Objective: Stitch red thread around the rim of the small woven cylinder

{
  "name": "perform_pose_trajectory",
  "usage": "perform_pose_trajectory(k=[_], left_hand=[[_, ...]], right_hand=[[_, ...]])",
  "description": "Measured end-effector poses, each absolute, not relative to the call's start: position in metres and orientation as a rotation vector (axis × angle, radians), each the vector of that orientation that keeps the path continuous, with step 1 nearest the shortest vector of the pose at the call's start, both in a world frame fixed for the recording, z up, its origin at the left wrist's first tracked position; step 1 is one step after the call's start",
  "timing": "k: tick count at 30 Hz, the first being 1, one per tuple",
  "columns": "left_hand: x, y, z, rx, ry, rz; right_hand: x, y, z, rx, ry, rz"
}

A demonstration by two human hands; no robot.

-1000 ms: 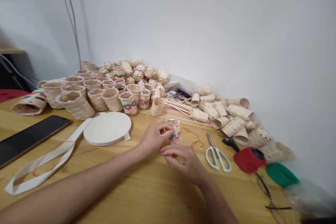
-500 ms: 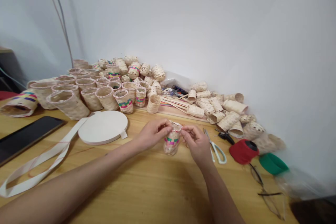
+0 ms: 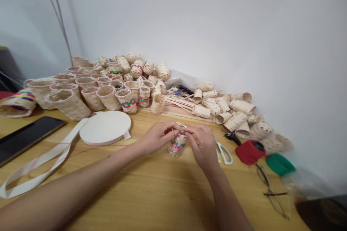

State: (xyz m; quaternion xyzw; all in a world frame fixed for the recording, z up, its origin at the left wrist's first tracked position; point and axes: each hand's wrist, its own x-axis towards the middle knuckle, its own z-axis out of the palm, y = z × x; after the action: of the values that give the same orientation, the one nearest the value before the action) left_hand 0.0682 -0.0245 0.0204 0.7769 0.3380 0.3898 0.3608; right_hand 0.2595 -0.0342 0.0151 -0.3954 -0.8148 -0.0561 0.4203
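Observation:
A small woven basket (image 3: 177,147) with a green and magenta band stands on the wooden table, its rim edged with white tape and red thread. My left hand (image 3: 162,135) pinches the near-left part of that rim. At the right of the rim, my right hand (image 3: 202,142) has its thumb and fingertips pressed together; what lies between them is too small to make out. Part of the opening is hidden by my fingers. Pale-handled scissors (image 3: 225,153) lie just right of my right hand.
Rimmed woven baskets (image 3: 108,97) crowd the back left, and rimless ones (image 3: 223,110) lie heaped at the back right. A white tape roll (image 3: 104,126) and a phone (image 3: 29,137) lie left. Rightward are a red-wrapped object (image 3: 251,151), a green ring (image 3: 280,164) and eyeglasses (image 3: 271,193).
My right hand has moved left over the rim, and its fingers have closed in toward my left fingertips. My left hand stays at the rim. The whole view has shifted slightly.

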Motion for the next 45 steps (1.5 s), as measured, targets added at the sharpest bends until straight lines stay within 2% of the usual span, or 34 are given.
perform_pose_trajectory(k=[16, 26, 40, 45], left_hand=[[0.071, -0.024, 0.021, 2.056, 0.848, 1.056], [0.072, -0.024, 0.017, 2.051, 0.893, 1.091], [0.072, -0.024, 0.019, 2.042, 0.876, 1.102], [0.071, -0.024, 0.020, 2.022, 0.870, 1.097]], right_hand=[[0.254, -0.043, 0.024, -0.999, -2.036, 0.009], [0.259, -0.043, 0.028, -0.920, -2.103, -0.174], [0.261, -0.040, 0.026, -1.001, -2.091, -0.169], [0.265, -0.038, 0.025, -1.087, -1.994, -0.041]])
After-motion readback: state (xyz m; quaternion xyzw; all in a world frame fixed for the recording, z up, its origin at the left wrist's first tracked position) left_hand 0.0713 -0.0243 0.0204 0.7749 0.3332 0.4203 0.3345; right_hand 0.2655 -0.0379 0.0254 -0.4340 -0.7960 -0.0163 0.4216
